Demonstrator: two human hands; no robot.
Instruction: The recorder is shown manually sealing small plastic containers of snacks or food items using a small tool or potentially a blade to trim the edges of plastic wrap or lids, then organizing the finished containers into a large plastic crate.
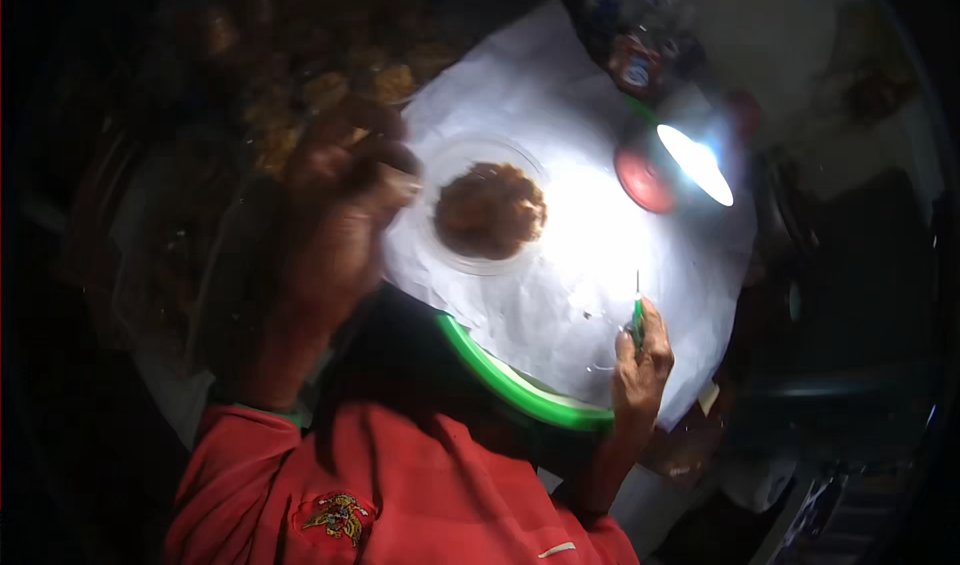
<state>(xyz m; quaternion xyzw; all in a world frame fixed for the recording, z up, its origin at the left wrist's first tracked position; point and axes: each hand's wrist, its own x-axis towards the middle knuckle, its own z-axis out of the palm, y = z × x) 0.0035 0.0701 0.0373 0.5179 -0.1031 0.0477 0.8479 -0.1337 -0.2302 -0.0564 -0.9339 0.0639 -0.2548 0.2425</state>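
My right hand (643, 362) grips a small tool with a green handle (638, 317) and a thin pointed metal tip, held over a sheet of white paper (517, 92). On the paper, left of the bright glare, stands a clear round plastic container (487, 268) with a heap of brown pieces (491, 211) in it. My left hand (360, 167) is raised left of the container, dark and blurred. Its fingers are bent; whether anything is between them does not show.
Beneath the paper shows the green rim of a round tray or basin (517, 391). A lit lamp (696, 164) stands at the right, beside a red round object (645, 180). A packet (636, 68) lies behind. Yellowish pieces (394, 83) are in the dim upper left.
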